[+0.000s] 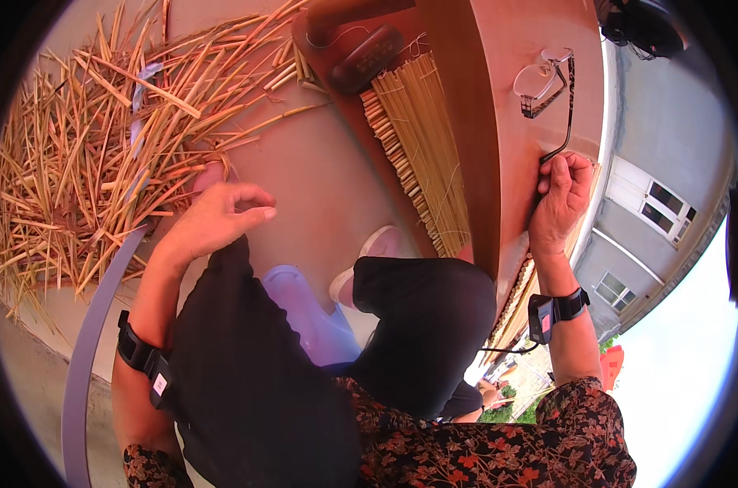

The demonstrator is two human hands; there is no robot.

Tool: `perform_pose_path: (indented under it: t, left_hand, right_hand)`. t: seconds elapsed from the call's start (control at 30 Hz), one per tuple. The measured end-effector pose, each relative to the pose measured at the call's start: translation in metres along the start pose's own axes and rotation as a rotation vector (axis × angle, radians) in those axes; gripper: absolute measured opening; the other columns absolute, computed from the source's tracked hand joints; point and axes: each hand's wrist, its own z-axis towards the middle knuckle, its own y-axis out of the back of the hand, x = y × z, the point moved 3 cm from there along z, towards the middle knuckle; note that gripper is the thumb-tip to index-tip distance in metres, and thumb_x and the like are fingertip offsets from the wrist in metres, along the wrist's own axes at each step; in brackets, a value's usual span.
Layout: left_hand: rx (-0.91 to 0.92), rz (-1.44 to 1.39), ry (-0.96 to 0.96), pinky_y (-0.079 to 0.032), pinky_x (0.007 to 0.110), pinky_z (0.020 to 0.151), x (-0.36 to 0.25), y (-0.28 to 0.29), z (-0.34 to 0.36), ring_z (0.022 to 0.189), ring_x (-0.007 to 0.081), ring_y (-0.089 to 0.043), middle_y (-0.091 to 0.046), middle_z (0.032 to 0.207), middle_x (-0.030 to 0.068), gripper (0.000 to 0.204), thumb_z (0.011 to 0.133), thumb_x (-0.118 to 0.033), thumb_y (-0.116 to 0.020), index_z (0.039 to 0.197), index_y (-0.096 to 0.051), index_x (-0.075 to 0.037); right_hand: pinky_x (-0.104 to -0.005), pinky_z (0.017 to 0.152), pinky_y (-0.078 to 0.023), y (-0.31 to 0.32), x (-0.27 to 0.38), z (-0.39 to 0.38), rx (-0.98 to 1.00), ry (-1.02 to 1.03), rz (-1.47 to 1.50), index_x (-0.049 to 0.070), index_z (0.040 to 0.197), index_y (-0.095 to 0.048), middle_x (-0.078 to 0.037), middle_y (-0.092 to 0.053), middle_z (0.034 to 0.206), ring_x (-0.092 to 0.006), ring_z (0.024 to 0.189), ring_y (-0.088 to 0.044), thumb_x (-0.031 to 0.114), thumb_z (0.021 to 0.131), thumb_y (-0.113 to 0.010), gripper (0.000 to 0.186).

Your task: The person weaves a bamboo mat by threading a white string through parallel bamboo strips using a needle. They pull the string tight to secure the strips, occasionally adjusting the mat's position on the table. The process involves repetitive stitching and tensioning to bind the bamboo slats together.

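Note:
My right hand [561,193] pinches the tip of one temple of a pair of eyeglasses [528,107]. The glasses stretch away from my fingers along a reddish-brown wooden surface [519,154], their temples unfolded. My left hand [214,215] is over my raised knee, thumb and fingers apart, with nothing in it. Close beyond it spreads a heap of cut dry straw stalks [100,163]. Between my hands, beside the wooden surface, a row of straw stalks tied with thin thread forms a mat [424,138].
A dark rounded wooden block [369,58] with thread lies at the mat's far end. A grey-purple strap or bar [100,325] curves along the left. Pale purple plastic [304,313] shows between my legs. A grey building [670,154] stands at the right.

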Motion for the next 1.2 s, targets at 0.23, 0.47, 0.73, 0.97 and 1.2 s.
perform_pose_path:
  t: [0.23, 0.47, 0.73, 0.97, 1.2]
  left_hand:
    - [0.041, 0.012, 0.047, -0.052, 0.037, 0.090, 0.029, 0.035, 0.017, 0.104, 0.0237, -0.066, -0.067, 0.110, 0.0152, 0.039, 0.089, -0.022, -0.070, 0.116, -0.063, 0.006]
    - [-0.039, -0.031, 0.005, -0.051, 0.038, 0.092, 0.031, 0.044, 0.019, 0.109, 0.0252, -0.064, -0.067, 0.115, 0.0158, 0.042, 0.089, -0.023, -0.068, 0.119, -0.062, 0.005]
    - [-0.043, -0.056, 0.025, -0.049, 0.037, 0.093, 0.039, 0.044, 0.018, 0.111, 0.0244, -0.062, -0.066, 0.117, 0.0148, 0.043, 0.089, -0.022, -0.068, 0.121, -0.062, 0.005]
    - [-0.112, -0.158, -0.015, -0.049, 0.033, 0.091, 0.031, 0.033, 0.025, 0.101, 0.0183, -0.063, -0.068, 0.110, 0.0099, 0.037, 0.089, -0.020, -0.070, 0.117, -0.064, 0.004]
    - [-0.230, 0.167, -0.290, -0.053, 0.034, 0.081, -0.043, 0.040, 0.077, 0.090, 0.0200, -0.067, -0.071, 0.101, 0.0114, 0.031, 0.088, -0.016, -0.070, 0.111, -0.067, 0.003]
  right_hand:
    - [-0.0177, 0.059, -0.037, -0.007, 0.010, -0.004, -0.034, 0.001, -0.063, 0.007, 0.096, -0.050, -0.001, -0.054, 0.083, -0.0048, 0.064, -0.043, 0.015, 0.103, -0.053, 0.011]
    - [-0.0176, 0.059, -0.035, -0.003, 0.011, -0.012, -0.085, -0.022, -0.123, 0.007, 0.097, -0.049, 0.000, -0.052, 0.081, -0.0043, 0.064, -0.042, 0.016, 0.104, -0.051, 0.011]
    - [-0.0175, 0.059, -0.036, -0.006, 0.015, -0.015, -0.081, -0.007, -0.131, 0.007, 0.097, -0.049, -0.001, -0.053, 0.082, -0.0047, 0.064, -0.042, 0.017, 0.104, -0.051, 0.012]
    - [-0.0174, 0.059, -0.037, -0.010, 0.012, -0.019, -0.052, 0.008, -0.049, 0.006, 0.099, -0.051, -0.002, -0.055, 0.083, -0.0048, 0.064, -0.043, 0.015, 0.103, -0.052, 0.010]
    - [-0.0171, 0.058, -0.037, -0.016, 0.007, -0.013, -0.019, -0.002, 0.005, 0.006, 0.099, -0.051, -0.002, -0.056, 0.082, -0.0042, 0.064, -0.043, 0.014, 0.102, -0.055, 0.009]
